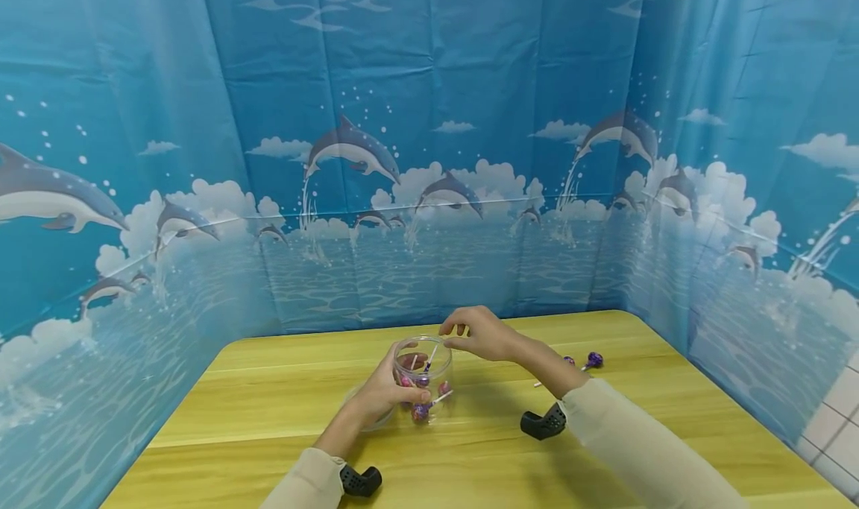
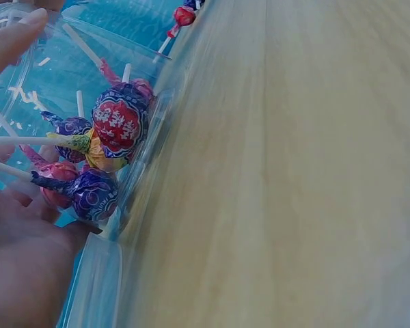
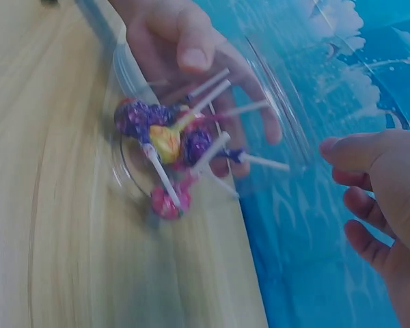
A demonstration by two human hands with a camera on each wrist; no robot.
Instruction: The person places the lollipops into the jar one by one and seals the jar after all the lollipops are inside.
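Left hand (image 1: 394,384) clamped on the clear jar (image 1: 444,371): thumb across the near side, fingers round the far side. Jar's at mid-counter, mouth up; can't tell if its base is fully down on the counter (image 1: 268,419).

Right hand (image 1: 479,333) is just beside the rim on the jar's right. Fingers loosely bent, thumb apart from them, nothing visible in the grip. Right wrist view shows a gap between its fingertips and the jar wall.

Contents: several wrapped lollipops, heaped low in the jar, white sticks pointing different ways. Left wrist view gives a red-and-purple one (image 2: 121,123) up against the wall, a yellow one (image 2: 106,156) partly behind it, a purple one (image 2: 96,195) lower down, and a pink one (image 2: 53,172) next to that.

Two more out on the counter to the right: a purple lollipop (image 1: 594,360) and a second lollipop (image 1: 569,361), the latter partly hidden by the right forearm.

Clear round lid-like piece (image 1: 384,422) lies by the left wrist, mostly covered. Dolphin-print curtain (image 1: 429,270) behind the counter.
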